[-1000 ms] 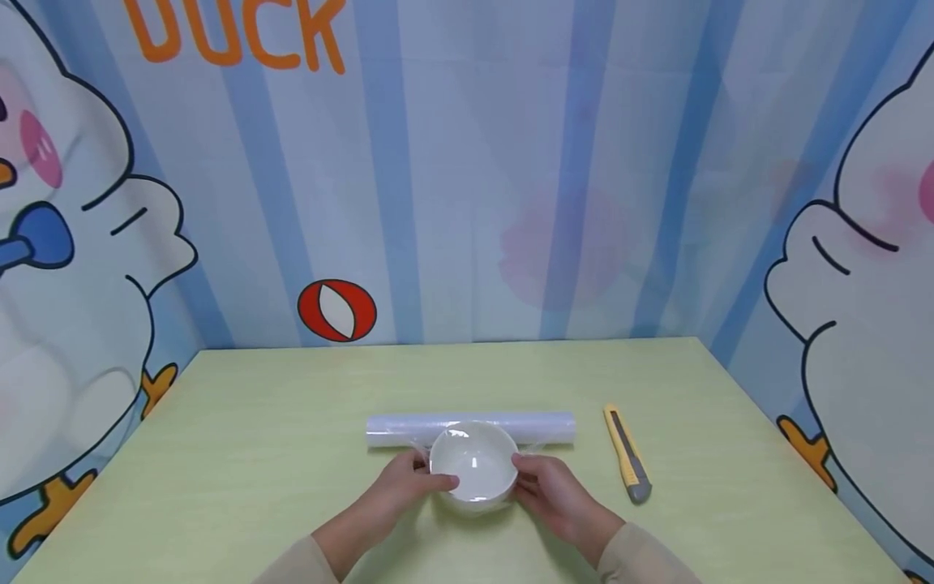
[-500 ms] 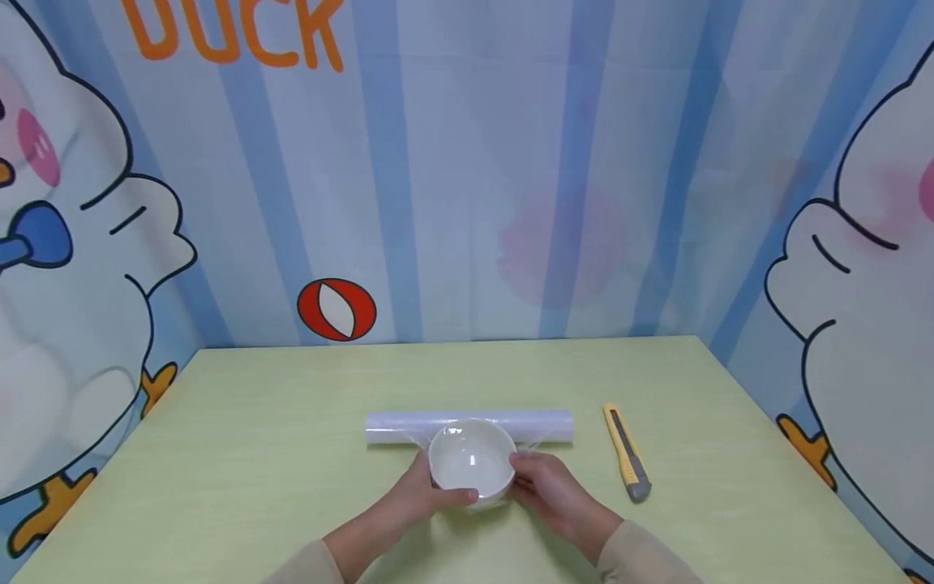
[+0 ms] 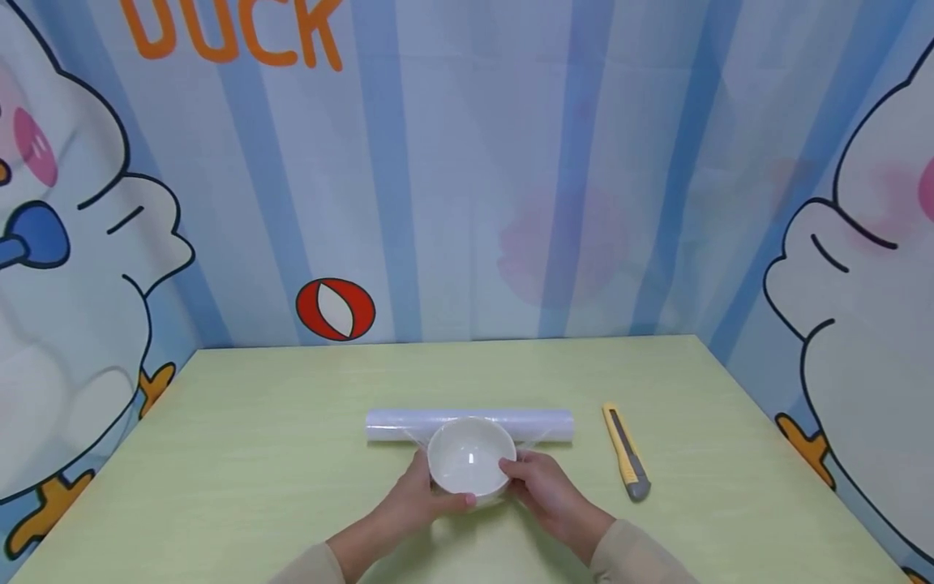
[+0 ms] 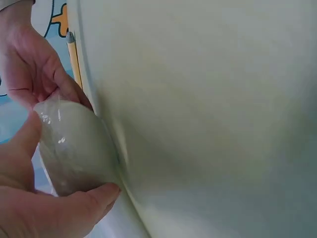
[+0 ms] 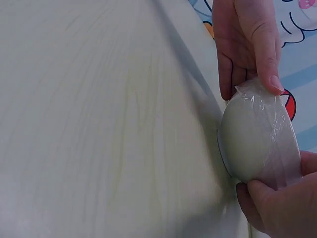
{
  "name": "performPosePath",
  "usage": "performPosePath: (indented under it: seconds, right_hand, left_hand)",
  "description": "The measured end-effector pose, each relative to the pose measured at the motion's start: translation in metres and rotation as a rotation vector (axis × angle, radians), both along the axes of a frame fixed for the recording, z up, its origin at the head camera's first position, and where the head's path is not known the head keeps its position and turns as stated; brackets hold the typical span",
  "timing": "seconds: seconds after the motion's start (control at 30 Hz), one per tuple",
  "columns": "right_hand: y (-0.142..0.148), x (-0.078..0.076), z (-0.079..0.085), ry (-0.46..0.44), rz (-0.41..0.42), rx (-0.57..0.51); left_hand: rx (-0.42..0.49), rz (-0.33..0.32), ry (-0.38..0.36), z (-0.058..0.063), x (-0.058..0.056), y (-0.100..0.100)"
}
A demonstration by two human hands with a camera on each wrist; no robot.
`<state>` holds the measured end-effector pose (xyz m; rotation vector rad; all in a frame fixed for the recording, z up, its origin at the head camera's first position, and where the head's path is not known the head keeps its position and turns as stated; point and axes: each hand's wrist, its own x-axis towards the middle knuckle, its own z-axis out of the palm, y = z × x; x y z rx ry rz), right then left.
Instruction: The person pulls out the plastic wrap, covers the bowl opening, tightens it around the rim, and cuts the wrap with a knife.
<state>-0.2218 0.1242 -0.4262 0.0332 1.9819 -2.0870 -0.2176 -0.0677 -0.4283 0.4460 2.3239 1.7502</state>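
Note:
A white bowl (image 3: pixel 470 454) sits near the front middle of the table, its opening up. Clear plastic wrap (image 5: pixel 272 134) covers it and clings in wrinkles down its side in the right wrist view. My left hand (image 3: pixel 419 496) holds the bowl's left side, thumb along the near rim and the other fingers hidden beneath. From the right, my right hand (image 3: pixel 547 495) pinches the wrapped rim with the thumb on top and fingers curled at the bowl's side. Behind the bowl lies the roll of plastic wrap (image 3: pixel 397 426), and strands of film stretch from it to the rim.
A yellow and grey utility knife (image 3: pixel 626 450) lies to the right of the roll on the pale green table (image 3: pixel 263 438). A curtain (image 3: pixel 467 162) with cartoon ducks and blue stripes hangs behind the table and along its sides.
My left thumb has slid rightward along the near rim. The right thumb has moved inward over the right rim. Bowl, roll and knife have stayed nearly where they were.

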Motion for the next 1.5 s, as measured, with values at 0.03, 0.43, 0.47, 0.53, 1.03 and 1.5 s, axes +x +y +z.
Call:
performPosePath:
  seconds: [0.03, 0.43, 0.47, 0.53, 1.03, 1.5]
  right_hand:
    - [0.000, 0.000, 0.000, -0.003, 0.000, 0.001]
    - [0.007, -0.004, 0.000, -0.012, -0.012, 0.105]
    - [0.006, -0.005, 0.000, -0.017, -0.013, 0.131]
    - [0.006, -0.004, 0.001, -0.031, -0.012, 0.178]
    - [0.016, -0.006, 0.000, -0.063, 0.127, 0.018]
    - [0.067, -0.031, 0.035, 0.322, 0.088, 1.162]
  left_hand:
    - [-0.009, -0.014, 0.022, 0.000, -0.001, -0.001]
    - [-0.175, 0.037, 0.013, 0.005, -0.003, -0.004]
    - [-0.209, 0.042, 0.032, 0.005, -0.003, -0.004]
    - [-0.291, 0.060, 0.064, 0.006, -0.004, -0.005]
    - [-0.350, 0.188, 0.008, 0.008, 0.000, 0.001]
    - [-0.243, 0.355, 0.015, 0.013, 0.019, 0.025]
